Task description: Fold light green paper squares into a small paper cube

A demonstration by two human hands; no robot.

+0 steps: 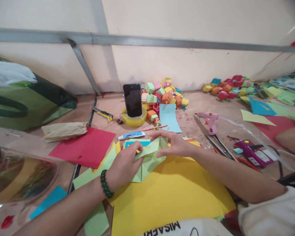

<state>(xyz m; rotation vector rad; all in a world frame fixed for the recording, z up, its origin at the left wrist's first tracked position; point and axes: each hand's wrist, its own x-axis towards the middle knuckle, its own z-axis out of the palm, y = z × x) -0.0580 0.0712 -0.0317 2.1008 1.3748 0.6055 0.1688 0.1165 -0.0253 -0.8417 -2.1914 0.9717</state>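
Both hands half-curled, holding green paper; yellow sheets beneath, cluttered brown surface, pale wall behind.

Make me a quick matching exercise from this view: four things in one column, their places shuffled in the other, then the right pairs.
Things
1. Folded green paper
2. Phone
3. Pink glue gun
4. Bead bracelet

Places
A. Standing upright at the yellow tape roll
B. Around the wrist of the left hand
C. In the picture, to the right of the pale blue sheet
D. Between the left hand and the right hand

Right pairs: 1-D, 2-A, 3-C, 4-B
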